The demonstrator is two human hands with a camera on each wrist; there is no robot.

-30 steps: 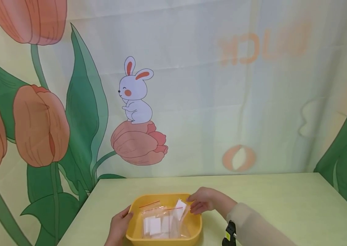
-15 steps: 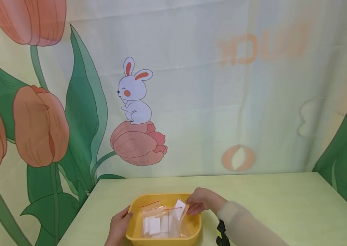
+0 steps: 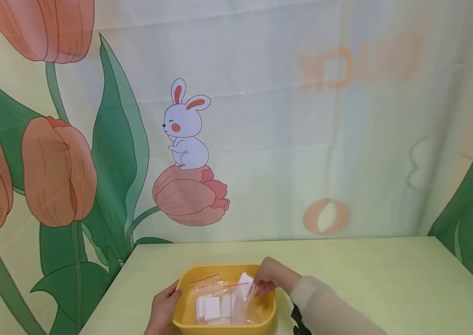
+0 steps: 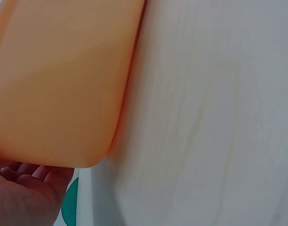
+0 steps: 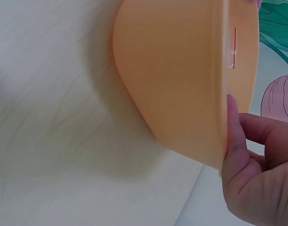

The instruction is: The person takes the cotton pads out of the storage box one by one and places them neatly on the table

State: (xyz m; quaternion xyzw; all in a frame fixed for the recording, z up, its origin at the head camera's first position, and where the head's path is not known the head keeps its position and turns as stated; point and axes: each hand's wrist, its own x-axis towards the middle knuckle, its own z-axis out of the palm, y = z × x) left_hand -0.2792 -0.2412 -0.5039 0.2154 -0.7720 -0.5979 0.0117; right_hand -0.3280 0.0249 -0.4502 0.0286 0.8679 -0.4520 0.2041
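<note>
A yellow plastic basin [image 3: 185, 307] stands on the table near its front. Inside lie several clear zip bags [image 3: 238, 314] with red seal lines, some holding white squares [image 3: 212, 308]. My left hand [image 3: 164, 304] grips the basin's left side, thumb at the rim; its fingers [image 4: 38, 176] curl below the basin's edge in the left wrist view. Over the back right corner, my right hand [image 3: 271, 275] reaches in with curled fingers and pinches the raised edge of a clear bag. The right wrist view shows the thumb [image 5: 234, 127] beside the rim; the other fingertips are partly hidden.
The pale table [image 3: 366, 274] extends behind and to both sides of the basin. A cloth backdrop [image 3: 261, 139] with tulips and a rabbit hangs at its far edge. A black strap [image 3: 299, 322] is on the right forearm.
My right hand has moved left and deeper into the basin, its fingers curling more at the bag's edge. My left hand has stayed on the basin.
</note>
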